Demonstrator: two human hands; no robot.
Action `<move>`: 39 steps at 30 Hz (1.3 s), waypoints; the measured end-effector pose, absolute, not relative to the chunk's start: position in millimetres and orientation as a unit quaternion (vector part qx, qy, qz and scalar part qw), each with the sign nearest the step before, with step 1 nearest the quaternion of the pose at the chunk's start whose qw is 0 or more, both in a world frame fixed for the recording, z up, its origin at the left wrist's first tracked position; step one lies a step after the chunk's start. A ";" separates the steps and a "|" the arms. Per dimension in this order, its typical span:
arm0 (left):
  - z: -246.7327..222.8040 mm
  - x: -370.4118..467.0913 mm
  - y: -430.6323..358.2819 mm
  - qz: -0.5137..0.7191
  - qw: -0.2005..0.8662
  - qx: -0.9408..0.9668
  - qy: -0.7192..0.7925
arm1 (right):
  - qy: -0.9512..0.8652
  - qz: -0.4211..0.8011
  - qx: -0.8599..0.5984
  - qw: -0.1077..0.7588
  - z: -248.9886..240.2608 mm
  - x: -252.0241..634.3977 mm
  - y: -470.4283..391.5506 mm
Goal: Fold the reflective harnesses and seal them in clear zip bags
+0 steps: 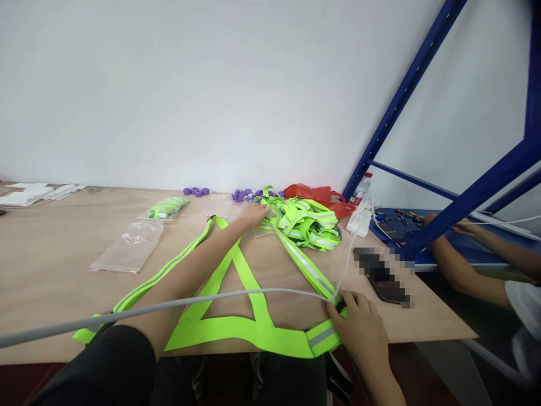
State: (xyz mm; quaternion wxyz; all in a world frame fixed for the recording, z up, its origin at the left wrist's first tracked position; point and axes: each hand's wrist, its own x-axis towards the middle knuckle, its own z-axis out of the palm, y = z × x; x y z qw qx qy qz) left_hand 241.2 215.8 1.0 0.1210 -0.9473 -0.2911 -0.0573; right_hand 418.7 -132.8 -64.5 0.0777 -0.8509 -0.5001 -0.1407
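A neon-green reflective vest of straps lies spread along the table's front edge, with grey reflective stripes on some bands. My left hand reaches far forward, its fingers closed on the upper end of a striped strap beside the tangled pile of green straps. That strap runs back toward me, down to my right hand. The right fingers close around the strap at a black buckle near the front right. My left forearm covers part of the vest.
Clear plastic bags lie at left, one bag holding folded green straps. Purple rolls, a red bag, a bottle, a white power strip and a phone are around. A grey cable crosses the foreground. Another person's arms work beyond the blue frame.
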 end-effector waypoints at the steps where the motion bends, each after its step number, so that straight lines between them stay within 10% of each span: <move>1: 0.6 240.9 215.8 -0.059 0.118 -0.946 -0.297 | -0.501 -0.138 -0.851 0.083 -64.3 418.6 -132.3; 11: -6.5 229.3 198.4 -0.072 0.094 -0.936 -0.333 | -0.497 -0.124 -0.845 0.153 -75.9 421.4 -126.6; 19: 21.5 168.4 172.3 -0.095 0.063 -0.929 -0.352 | -0.498 0.028 -0.769 0.400 -73.5 471.3 -135.4; 29: 83.9 15.8 49.1 -0.148 -0.031 -0.900 -0.409 | -0.463 0.030 -0.825 0.323 -78.9 499.2 -169.6; 39: -32.7 75.1 -80.4 -0.073 -0.124 -0.963 -0.227 | -0.507 0.011 -0.807 0.303 -85.7 502.3 -154.0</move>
